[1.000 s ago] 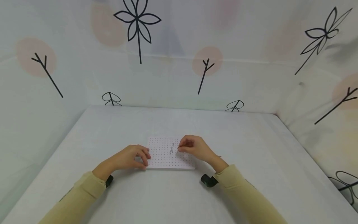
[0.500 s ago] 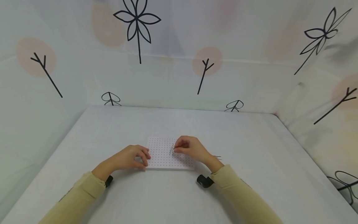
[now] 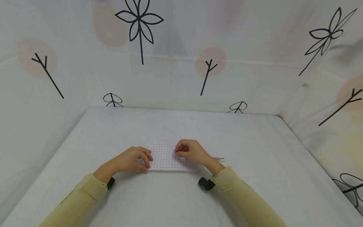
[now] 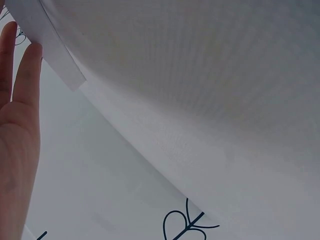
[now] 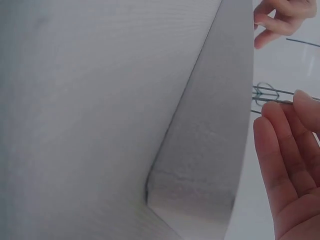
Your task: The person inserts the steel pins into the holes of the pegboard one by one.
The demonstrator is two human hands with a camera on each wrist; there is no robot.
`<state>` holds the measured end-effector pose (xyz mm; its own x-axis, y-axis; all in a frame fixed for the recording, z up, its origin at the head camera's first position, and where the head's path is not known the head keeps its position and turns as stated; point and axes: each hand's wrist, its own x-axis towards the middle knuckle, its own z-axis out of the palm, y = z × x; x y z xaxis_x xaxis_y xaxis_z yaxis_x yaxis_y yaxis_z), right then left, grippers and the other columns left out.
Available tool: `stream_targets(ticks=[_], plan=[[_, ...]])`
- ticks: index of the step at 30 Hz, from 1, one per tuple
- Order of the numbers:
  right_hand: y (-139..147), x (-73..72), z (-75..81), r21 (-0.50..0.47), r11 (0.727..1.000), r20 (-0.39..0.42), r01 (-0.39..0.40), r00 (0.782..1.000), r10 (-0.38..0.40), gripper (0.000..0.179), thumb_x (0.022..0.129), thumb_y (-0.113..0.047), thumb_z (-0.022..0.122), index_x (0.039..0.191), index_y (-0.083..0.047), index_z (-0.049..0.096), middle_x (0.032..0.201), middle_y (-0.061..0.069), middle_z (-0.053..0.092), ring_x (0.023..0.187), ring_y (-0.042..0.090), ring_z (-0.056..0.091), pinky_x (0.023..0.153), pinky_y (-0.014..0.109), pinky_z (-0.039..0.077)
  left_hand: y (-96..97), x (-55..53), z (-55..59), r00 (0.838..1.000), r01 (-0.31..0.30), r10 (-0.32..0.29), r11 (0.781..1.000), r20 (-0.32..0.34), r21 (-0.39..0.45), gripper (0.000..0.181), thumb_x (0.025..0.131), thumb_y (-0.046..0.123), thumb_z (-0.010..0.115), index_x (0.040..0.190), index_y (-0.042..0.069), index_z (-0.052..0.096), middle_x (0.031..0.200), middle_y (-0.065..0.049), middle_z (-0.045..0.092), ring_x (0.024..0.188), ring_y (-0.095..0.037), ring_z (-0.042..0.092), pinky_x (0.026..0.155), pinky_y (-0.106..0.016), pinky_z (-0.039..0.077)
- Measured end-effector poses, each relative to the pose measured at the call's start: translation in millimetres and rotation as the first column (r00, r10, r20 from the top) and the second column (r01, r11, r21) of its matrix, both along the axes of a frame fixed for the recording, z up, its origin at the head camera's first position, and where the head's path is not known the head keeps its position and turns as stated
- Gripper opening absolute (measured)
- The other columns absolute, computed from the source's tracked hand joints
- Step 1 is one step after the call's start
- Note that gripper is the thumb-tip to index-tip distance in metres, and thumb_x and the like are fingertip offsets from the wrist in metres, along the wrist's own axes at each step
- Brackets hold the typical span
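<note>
A white pegboard with a grid of small holes lies on the table. My left hand rests at its left side, thumb by the near corner; in the left wrist view, straight fingers touch the board's side. Over the board's middle, my right hand pinches a thin dark rod between thumb and fingertips, seen in the right wrist view. Close by its fingertips, thin rods stand in the board, partly hidden by that hand.
Several loose thin rods lie on the table right of the board, partly behind the right wrist. A white cloth covers the table. Patterned fabric walls rise behind it and at both sides.
My right hand has moved left and slightly down to the standing rods, uncovering more of the loose rods on the right. My left hand stays in place.
</note>
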<state>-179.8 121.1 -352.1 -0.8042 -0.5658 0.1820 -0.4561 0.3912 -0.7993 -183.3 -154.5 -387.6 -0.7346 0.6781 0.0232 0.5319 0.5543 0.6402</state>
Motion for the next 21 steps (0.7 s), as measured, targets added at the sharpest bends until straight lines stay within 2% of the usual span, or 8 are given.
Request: stream_targets(ticks=[13, 21], plan=[[5, 1.4, 0.8, 0.008, 1.0, 0.025, 0.001, 1.0, -0.001, 0.009, 0.081, 0.011, 0.064, 0.087, 0.007, 0.061, 0.087, 0.017, 0.063, 0.082, 0.029, 0.062, 0.076, 0.031, 0.052, 0.3, 0.2, 0.4, 1.0, -0.002, 0.002, 1.0, -0.001, -0.005, 0.013, 0.072, 0.012, 0.08, 0.073, 0.023, 0.071, 0.101, 0.009, 0.062, 0.12, -0.029, 0.047, 0.098, -0.048, 0.039], [18, -16.0, -30.0, -0.003, 1.0, 0.031, 0.026, 0.999, -0.026, 0.01, 0.08, 0.004, 0.069, 0.088, 0.001, 0.063, 0.089, 0.011, 0.064, 0.083, 0.024, 0.062, 0.078, 0.032, 0.052, 0.3, 0.5, -1.0, 1.0, -0.003, 0.003, 1.0, -0.004, 0.002, 0.012, 0.072, 0.014, 0.08, 0.073, 0.023, 0.072, 0.101, 0.009, 0.062, 0.12, -0.029, 0.047, 0.098, -0.048, 0.038]])
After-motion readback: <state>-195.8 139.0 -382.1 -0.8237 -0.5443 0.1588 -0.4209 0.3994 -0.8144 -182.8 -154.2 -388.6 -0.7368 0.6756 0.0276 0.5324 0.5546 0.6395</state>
